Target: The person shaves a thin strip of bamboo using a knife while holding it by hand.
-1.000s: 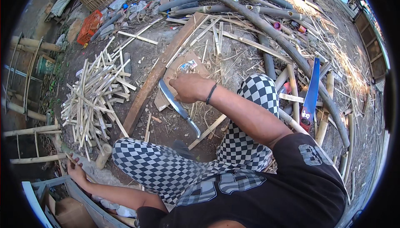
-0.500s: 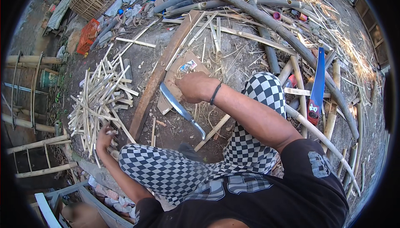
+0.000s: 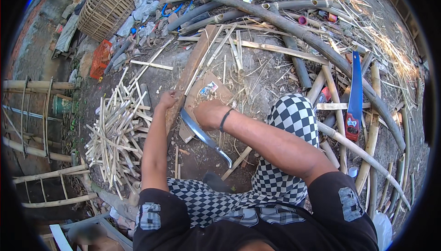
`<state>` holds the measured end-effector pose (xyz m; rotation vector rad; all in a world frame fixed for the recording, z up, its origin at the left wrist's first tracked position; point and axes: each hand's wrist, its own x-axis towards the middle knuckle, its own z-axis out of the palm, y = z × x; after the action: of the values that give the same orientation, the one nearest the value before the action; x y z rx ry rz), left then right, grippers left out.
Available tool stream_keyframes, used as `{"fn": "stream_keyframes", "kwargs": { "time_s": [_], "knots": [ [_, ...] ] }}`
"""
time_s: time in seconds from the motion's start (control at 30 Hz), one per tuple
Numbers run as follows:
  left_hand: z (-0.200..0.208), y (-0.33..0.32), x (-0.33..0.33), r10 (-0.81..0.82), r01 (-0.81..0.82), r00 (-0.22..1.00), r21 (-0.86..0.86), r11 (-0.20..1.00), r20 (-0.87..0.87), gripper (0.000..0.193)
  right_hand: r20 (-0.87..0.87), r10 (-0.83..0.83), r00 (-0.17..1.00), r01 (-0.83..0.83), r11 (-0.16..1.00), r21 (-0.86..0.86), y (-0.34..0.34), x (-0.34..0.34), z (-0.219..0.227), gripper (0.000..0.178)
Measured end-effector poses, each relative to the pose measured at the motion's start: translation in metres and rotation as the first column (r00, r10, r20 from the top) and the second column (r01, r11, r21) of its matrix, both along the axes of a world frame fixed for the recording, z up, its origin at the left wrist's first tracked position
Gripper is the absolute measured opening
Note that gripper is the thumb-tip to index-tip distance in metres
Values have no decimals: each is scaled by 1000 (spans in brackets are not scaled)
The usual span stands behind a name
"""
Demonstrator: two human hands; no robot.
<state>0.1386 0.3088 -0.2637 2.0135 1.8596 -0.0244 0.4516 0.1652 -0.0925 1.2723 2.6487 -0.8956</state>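
Observation:
My left hand (image 3: 168, 99) is at the left side of a long brown wooden plank (image 3: 197, 56), its fingers drawn together. What they hold, if anything, is too small to make out. Closed in a fist, my right hand (image 3: 209, 114) is over a piece of brown cardboard (image 3: 223, 90); its fingers face away, so its contents are hidden. Just beside that fist, a curved knife (image 3: 196, 130) with a shiny blade slants down toward my lap, ending in a hooked metal tip. I cannot tell whether the fist grips it. Left of my left forearm lies a heap of short split bamboo sticks (image 3: 117, 136).
A blue handsaw (image 3: 354, 90) with a red handle lies at right among bamboo poles (image 3: 367, 159). One long pole (image 3: 271, 19) crosses the far side. A woven basket (image 3: 105, 10) and an orange crate (image 3: 100, 59) are far left. Bamboo frames (image 3: 46, 86) line the left.
My left hand has moved from the stick heap up and right to the plank. The whole view has shifted slightly; my right hand and the knife keep about the same places relative to the cardboard.

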Motion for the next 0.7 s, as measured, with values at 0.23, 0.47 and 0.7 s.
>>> {"fn": "stream_keyframes", "kwargs": {
  "time_s": [0.23,0.47,0.7],
  "knots": [
    [-26,-20,99,158,-149,953,54,987,-258,57,48,-117,992,121,988,-94,18,14,-17,29],
    [-35,-19,78,319,-227,905,314,922,-281,33,-63,-97,993,94,995,-41,12,18,7,28],
    [-70,-20,115,304,-225,898,260,939,-319,31,-63,-159,985,157,987,-30,15,31,-17,20]
  ]
}}
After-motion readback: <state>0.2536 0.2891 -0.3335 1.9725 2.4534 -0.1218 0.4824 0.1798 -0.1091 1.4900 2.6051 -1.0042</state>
